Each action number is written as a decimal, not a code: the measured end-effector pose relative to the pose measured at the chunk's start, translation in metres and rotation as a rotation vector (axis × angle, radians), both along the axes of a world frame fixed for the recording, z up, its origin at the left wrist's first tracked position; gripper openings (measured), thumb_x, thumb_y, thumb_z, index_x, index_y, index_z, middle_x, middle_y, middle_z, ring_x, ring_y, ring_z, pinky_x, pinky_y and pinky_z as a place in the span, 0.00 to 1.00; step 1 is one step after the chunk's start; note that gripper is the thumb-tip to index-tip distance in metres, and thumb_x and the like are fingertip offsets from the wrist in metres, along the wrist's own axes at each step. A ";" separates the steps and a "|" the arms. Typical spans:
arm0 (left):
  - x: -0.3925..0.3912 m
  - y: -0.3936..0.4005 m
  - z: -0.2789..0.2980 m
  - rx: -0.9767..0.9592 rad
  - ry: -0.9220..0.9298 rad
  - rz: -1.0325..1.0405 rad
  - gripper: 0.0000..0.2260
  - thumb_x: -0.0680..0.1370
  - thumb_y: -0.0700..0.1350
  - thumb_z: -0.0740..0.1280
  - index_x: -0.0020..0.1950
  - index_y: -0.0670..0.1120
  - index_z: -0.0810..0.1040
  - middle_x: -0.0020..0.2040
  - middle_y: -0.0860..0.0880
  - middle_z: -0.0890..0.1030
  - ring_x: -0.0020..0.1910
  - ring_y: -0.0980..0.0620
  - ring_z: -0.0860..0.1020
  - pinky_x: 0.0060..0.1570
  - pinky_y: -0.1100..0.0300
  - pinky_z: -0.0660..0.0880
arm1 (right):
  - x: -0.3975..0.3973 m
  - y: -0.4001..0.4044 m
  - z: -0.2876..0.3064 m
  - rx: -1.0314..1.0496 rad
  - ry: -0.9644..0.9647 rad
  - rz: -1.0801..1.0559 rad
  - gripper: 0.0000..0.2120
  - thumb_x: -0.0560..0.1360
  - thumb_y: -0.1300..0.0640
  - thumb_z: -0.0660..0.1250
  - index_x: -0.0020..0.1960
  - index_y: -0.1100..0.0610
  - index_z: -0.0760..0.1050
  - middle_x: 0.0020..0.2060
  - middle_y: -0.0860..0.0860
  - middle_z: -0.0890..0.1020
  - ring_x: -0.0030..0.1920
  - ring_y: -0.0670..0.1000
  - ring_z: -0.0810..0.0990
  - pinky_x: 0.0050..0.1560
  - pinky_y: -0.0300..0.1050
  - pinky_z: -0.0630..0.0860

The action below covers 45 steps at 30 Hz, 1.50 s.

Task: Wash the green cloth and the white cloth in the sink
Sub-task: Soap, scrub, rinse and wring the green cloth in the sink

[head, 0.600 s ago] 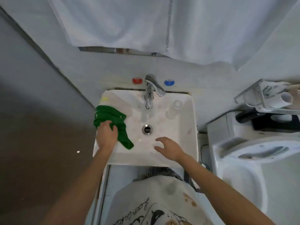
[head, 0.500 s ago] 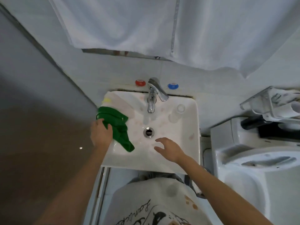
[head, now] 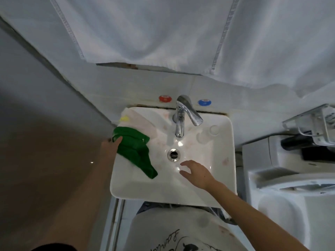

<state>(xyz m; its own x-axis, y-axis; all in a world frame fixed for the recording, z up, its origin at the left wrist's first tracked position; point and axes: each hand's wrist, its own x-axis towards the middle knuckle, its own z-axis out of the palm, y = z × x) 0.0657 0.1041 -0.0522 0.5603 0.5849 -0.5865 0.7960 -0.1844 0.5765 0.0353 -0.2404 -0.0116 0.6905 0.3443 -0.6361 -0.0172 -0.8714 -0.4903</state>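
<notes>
Gripping the green cloth at its upper left edge with the left hand, now off the sink rim on the outer side rather than on top of the cloth as half a second ago — cloth draped over the left rim, tail hanging into the basin. Lying under and behind it in the back left corner, the white cloth. Hovering loose-fingered and empty over the basin just below the drain, the right hand, much as before — faucet above

Left hand reaching forward, fingers hidden, right hand hovering, fingers spread loosely
</notes>
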 end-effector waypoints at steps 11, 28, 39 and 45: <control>-0.023 -0.040 0.051 0.194 -0.303 -0.060 0.13 0.77 0.42 0.66 0.61 0.42 0.74 0.54 0.44 0.78 0.53 0.45 0.77 0.55 0.51 0.73 | -0.002 0.039 0.004 0.083 -0.056 -0.130 0.19 0.79 0.48 0.63 0.68 0.52 0.72 0.67 0.49 0.74 0.64 0.50 0.74 0.59 0.38 0.66; -0.030 -0.145 0.090 -0.174 -0.426 -0.639 0.28 0.72 0.28 0.64 0.68 0.49 0.70 0.56 0.51 0.74 0.56 0.55 0.72 0.55 0.71 0.67 | 0.012 0.050 0.042 0.672 0.002 -0.578 0.14 0.78 0.62 0.66 0.63 0.55 0.74 0.50 0.47 0.80 0.52 0.49 0.80 0.54 0.47 0.80; -0.022 -0.164 0.085 -0.622 -0.312 -0.578 0.30 0.72 0.33 0.71 0.68 0.55 0.67 0.59 0.53 0.76 0.52 0.60 0.78 0.45 0.67 0.77 | 0.018 0.022 0.045 0.793 0.128 -0.852 0.09 0.76 0.69 0.64 0.49 0.57 0.78 0.40 0.51 0.83 0.40 0.46 0.83 0.40 0.38 0.78; -0.018 -0.174 0.076 -0.556 -0.307 -0.563 0.19 0.73 0.35 0.70 0.59 0.52 0.74 0.51 0.51 0.80 0.47 0.60 0.80 0.42 0.69 0.76 | 0.022 0.019 0.038 0.722 0.145 -0.838 0.06 0.77 0.64 0.66 0.51 0.55 0.79 0.47 0.54 0.82 0.49 0.54 0.82 0.49 0.48 0.82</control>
